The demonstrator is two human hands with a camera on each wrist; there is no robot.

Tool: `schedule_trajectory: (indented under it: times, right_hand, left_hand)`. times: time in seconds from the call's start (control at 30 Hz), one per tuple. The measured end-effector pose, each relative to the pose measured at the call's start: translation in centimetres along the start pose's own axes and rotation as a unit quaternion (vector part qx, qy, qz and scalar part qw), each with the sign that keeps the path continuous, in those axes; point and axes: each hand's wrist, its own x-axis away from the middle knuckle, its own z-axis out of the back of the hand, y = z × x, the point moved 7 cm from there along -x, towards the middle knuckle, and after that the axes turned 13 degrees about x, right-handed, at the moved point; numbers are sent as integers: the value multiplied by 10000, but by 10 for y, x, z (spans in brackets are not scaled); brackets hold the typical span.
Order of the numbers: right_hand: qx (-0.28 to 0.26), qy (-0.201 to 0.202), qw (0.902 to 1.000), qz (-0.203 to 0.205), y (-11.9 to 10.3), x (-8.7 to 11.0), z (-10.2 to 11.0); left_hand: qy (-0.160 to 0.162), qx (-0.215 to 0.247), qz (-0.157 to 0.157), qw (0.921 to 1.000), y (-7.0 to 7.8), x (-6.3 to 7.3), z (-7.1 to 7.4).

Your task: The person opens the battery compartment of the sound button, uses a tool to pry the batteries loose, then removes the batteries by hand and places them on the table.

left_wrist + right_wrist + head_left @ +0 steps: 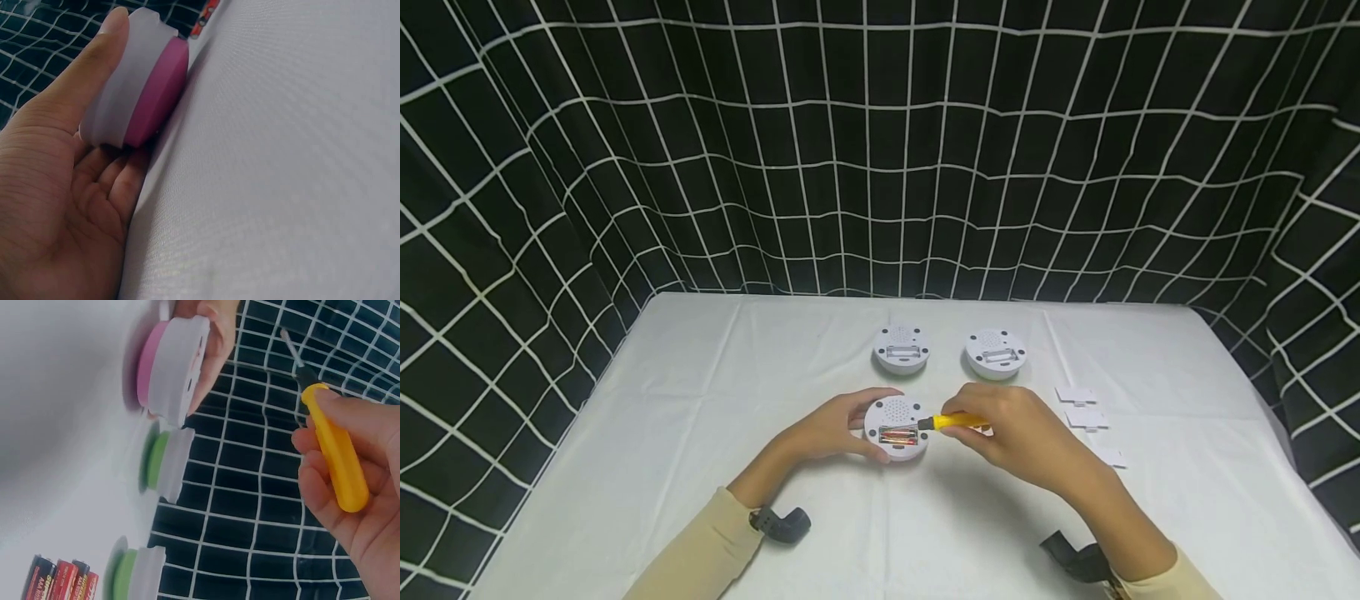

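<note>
My left hand (838, 426) grips the rim of a round white-and-pink sound device (897, 410), thumb on the near side. The device lies with its back up, showing speaker holes, dark feet and an open battery compartment. Red batteries (898, 437) lie in that compartment. A yellow-handled screwdriver (339, 453) is held between the thumb and fingers of my right hand (1011, 429). In the head view its shaft points left and overlaps the compartment. The right wrist view shows the tip apart from the device, on the side of its open back.
Behind stand two similar devices with green undersides, one at centre (901, 350) and one to its right (995, 354). Small white battery covers (1086, 418) lie on the right of the white-covered table (737, 350). Several loose batteries (65, 581) lie near the right hand. Black netted cloth (887, 150) surrounds the table.
</note>
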Motion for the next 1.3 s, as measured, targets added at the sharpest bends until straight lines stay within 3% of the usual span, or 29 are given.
schedule_trajectory:
  times: [0.57,0.93,1.3]
  right_hand:
    - [159,-181,9996,-141,11,1,-1]
    - [350,-101,9993,-1,14,3,-2]
    - [541,-317,9980,-123,16,3,-9]
  left_hand:
    - [11,-111,16,9999,0,-1,0]
    - [6,-75,9,10000,0,0,0]
    - [26,-95,17,9999,1,0,0]
